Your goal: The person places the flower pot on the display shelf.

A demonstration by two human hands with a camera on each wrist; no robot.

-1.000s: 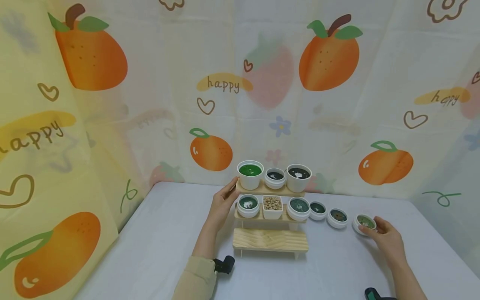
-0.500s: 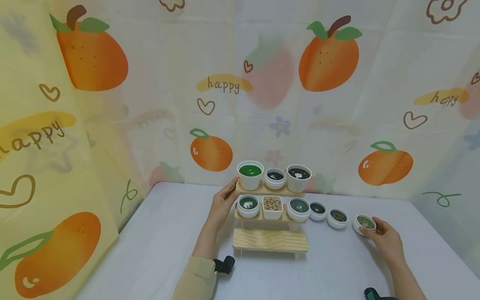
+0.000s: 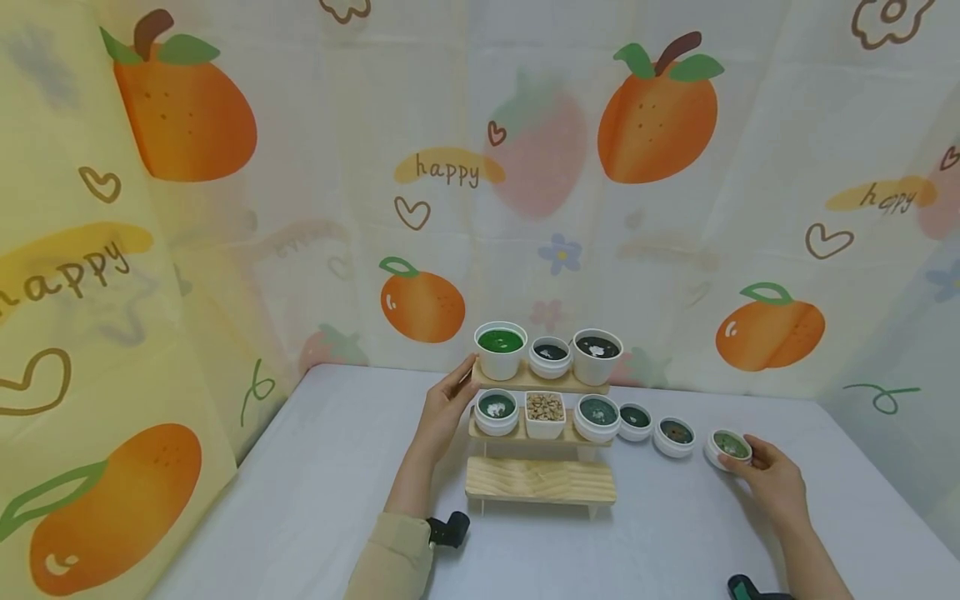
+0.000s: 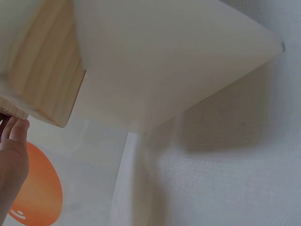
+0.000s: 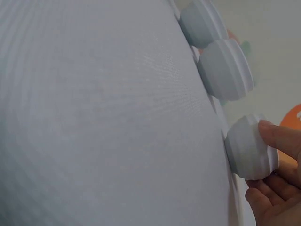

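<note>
My left hand (image 3: 442, 410) holds the left end of the top board of a three-tier wooden stand (image 3: 540, 480). In the left wrist view, its fingertips (image 4: 19, 126) meet the board's edge. White cups and bowls fill the upper two tiers; a square bowl of beige pieces (image 3: 545, 408) sits mid-row on the second. The lowest tier is bare wood. On the table at right, my right hand (image 3: 774, 479) pinches a small round white bowl (image 3: 730, 448) with green contents, thumb on the near side and fingers behind. The right wrist view shows this bowl (image 5: 251, 147) from the side.
Two more small white bowls, one dark green inside (image 3: 635, 422) and one brownish (image 3: 675, 437), stand between the stand and my right hand. A white cloth covers the table (image 3: 300, 500). A fruit-printed curtain (image 3: 300, 292) hangs close behind the stand.
</note>
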